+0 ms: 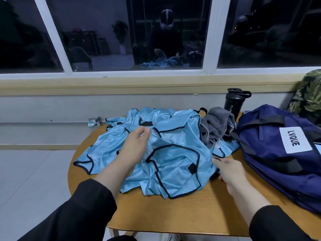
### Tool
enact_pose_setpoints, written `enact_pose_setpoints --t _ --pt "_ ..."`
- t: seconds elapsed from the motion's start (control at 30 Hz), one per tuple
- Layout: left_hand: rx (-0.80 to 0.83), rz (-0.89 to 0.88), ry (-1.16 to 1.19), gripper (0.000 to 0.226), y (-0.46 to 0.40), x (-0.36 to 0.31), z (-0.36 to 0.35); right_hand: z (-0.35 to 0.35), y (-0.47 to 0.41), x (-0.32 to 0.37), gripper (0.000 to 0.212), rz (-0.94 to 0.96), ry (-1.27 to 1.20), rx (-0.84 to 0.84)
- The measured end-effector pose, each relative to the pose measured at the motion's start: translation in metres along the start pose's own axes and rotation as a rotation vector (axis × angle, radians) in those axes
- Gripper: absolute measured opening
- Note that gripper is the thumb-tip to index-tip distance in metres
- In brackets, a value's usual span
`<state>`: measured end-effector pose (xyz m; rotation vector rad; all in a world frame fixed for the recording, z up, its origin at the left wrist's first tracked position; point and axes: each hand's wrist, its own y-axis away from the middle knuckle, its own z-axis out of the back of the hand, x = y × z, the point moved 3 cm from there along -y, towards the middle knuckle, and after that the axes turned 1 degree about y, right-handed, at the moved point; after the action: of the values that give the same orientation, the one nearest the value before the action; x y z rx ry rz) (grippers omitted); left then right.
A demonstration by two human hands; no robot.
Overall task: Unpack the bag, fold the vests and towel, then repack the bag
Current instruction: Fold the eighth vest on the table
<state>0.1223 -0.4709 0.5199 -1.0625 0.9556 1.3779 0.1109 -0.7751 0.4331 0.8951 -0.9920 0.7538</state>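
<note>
A crumpled heap of light blue vests [173, 164] with black trim covers the middle of the round wooden table [173, 211]. My left hand [133, 148] pinches a fold of the top vest near the heap's centre. My right hand [229, 171] grips the vest's right edge close to the tabletop. A grey striped towel [217, 126] lies bunched at the back right of the heap. The navy bag [271, 153] with a white LVQUE label sits on the table's right side.
A black shaker bottle [233, 103] stands behind the towel. A camouflage-patterned cloth [309, 96] sits at the far right by the wall. A window sill and dark windows run along the back. Pale floor [31, 171] lies to the left of the table.
</note>
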Motion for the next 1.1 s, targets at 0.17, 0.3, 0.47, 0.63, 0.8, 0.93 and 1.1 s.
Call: enact_pose_setpoints --t 0.17,0.3,0.47,0.63,0.8,0.93,1.1 --pt "0.156 0.181 0.476 0.033 0.005 0.006 -0.001 0.003 0.016 0.023 0.02 0.294 0.137 -0.042" --pt "0.182 0.125 0.478 0.035 0.009 -0.007 0.006 0.009 0.028 0.059 0.047 0.586 0.268 -0.137" --pt "0.092 -0.032 0.374 0.026 0.006 -0.05 0.02 0.006 0.04 0.116 0.048 0.58 0.092 0.114" --pt "0.048 -0.236 0.214 0.037 -0.007 -0.104 0.044 0.005 0.062 0.18 0.021 0.387 -0.232 0.677" --pt "-0.06 -0.394 0.219 0.051 -0.01 -0.16 0.081 0.018 0.081 0.254 0.025 0.556 -0.172 0.565" --pt "-0.173 -0.487 0.207 0.053 -0.007 -0.198 0.11 0.032 0.081 0.308 0.018 0.646 -0.107 0.34" --pt "-0.124 -0.463 0.108 0.07 -0.004 -0.222 0.133 0.051 0.102 0.341 0.022 0.645 0.072 0.634"
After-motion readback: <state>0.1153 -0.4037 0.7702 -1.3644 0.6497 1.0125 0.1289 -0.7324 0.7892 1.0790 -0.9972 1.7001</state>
